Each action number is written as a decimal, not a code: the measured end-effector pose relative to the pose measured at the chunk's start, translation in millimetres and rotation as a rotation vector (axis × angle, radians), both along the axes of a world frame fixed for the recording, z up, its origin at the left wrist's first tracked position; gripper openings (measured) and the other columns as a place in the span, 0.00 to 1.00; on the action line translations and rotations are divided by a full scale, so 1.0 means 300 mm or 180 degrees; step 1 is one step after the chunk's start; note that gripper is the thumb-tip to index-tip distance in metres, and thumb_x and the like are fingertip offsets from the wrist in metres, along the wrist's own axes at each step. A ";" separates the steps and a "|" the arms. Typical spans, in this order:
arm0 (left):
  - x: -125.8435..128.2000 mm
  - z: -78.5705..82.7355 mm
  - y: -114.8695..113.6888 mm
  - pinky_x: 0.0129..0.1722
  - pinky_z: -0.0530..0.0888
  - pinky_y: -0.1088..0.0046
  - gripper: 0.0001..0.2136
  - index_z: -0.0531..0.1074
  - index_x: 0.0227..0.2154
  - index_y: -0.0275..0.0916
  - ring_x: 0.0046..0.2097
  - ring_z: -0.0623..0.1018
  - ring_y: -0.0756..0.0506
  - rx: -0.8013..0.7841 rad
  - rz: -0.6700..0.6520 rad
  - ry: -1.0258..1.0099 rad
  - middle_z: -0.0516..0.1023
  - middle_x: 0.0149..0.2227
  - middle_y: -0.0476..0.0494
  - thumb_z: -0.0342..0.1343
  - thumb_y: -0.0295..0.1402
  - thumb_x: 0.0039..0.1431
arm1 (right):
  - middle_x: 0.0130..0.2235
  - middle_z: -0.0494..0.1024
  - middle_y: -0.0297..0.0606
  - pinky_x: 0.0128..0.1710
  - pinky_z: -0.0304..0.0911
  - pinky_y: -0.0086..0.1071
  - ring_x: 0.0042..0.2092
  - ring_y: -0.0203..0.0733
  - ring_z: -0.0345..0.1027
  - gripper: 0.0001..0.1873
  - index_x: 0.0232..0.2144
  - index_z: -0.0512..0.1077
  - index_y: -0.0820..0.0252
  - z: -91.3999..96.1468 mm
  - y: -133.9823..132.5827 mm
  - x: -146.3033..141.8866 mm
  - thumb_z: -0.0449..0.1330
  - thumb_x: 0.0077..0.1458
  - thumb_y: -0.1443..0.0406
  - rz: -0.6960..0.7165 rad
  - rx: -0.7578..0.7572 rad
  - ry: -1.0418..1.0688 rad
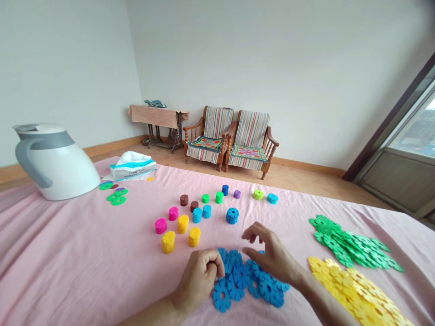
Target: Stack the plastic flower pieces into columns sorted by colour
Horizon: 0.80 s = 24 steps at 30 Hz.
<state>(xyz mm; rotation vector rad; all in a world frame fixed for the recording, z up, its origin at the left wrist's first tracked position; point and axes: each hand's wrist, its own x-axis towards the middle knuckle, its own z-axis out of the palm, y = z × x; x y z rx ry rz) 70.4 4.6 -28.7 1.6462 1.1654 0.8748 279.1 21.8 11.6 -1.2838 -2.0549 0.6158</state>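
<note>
A pile of blue notched plastic discs (240,275), flower-shaped with centre holes, lies spread on the pink cloth in front of me. At its left edge my left hand (201,274) is closed, thumb against curled fingers; whatever it may hold is hidden. Over the right part of the pile, my right hand (270,250) hovers with thumb and fingers apart and nothing visible between them. Just beyond it stands a neat stack of blue discs (233,216). Shorter stacks stand farther left, among them yellow stacks (169,242), pink stacks (161,226) and light-blue stacks (197,215).
Right of my hands lie a green disc pile (350,242) and a yellow disc pile (353,290). A white-and-grey jug (64,167), a tissue box (134,168) and loose green discs (117,198) are at the left. Two wooden chairs (249,140) stand beyond the table.
</note>
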 end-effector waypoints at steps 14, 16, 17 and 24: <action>0.003 0.000 0.004 0.21 0.63 0.80 0.12 0.66 0.16 0.37 0.19 0.66 0.53 0.0102 -0.0029 0.0079 0.67 0.17 0.52 0.38 0.22 0.39 | 0.45 0.68 0.38 0.49 0.52 0.41 0.45 0.44 0.60 0.22 0.47 0.65 0.53 -0.027 -0.146 -0.030 0.60 0.46 0.67 0.0394 -0.0081 -0.0959; 0.004 0.003 0.003 0.21 0.63 0.80 0.12 0.66 0.16 0.37 0.19 0.66 0.53 0.0125 -0.0012 0.0078 0.66 0.16 0.52 0.38 0.21 0.39 | 0.44 0.68 0.39 0.49 0.53 0.41 0.45 0.44 0.60 0.20 0.46 0.66 0.54 -0.031 -0.148 -0.030 0.59 0.48 0.67 0.0408 -0.0002 -0.0960; 0.005 0.005 0.002 0.22 0.63 0.80 0.12 0.66 0.16 0.37 0.19 0.67 0.53 0.0134 -0.0003 0.0081 0.66 0.16 0.52 0.38 0.21 0.39 | 0.44 0.68 0.40 0.48 0.54 0.41 0.45 0.44 0.61 0.19 0.45 0.66 0.55 -0.033 -0.148 -0.029 0.58 0.48 0.66 0.0413 0.0051 -0.0947; 0.005 0.010 -0.002 0.23 0.64 0.80 0.13 0.67 0.16 0.36 0.19 0.67 0.53 0.0085 -0.0005 0.0052 0.67 0.17 0.52 0.37 0.20 0.38 | 0.38 0.70 0.38 0.40 0.61 0.34 0.39 0.39 0.64 0.17 0.45 0.64 0.57 -0.013 -0.021 -0.031 0.57 0.51 0.65 -0.0128 0.0482 -0.0208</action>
